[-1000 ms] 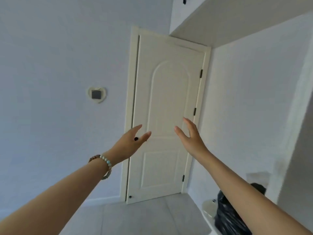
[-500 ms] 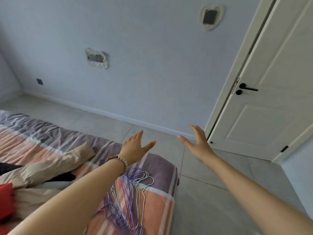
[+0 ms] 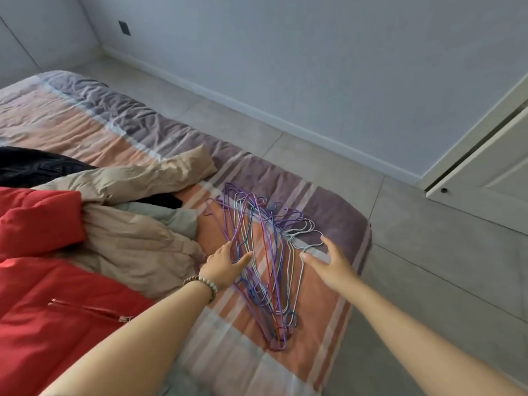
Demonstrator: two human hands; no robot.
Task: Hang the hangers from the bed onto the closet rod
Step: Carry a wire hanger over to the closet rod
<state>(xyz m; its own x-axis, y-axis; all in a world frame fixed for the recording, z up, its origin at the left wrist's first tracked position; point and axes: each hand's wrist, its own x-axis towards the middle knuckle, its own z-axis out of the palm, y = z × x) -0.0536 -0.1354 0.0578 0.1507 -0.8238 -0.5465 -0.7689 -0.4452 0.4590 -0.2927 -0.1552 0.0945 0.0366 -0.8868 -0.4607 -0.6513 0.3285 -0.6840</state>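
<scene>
the hangers (image 3: 265,261) are all lying in a tangled pile by the corner of the bed (image 3: 340,215), none lifted yet. my left hand (image 3: 225,264) and right hand (image 3: 331,264) are hovering either side, fingers spread wide, gripping nothing. i am judging all the hanging remains.

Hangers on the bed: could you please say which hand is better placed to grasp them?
Probably the right hand: open, beside the bunched white necks of the hangers; the left hand covers spread wires.
</scene>
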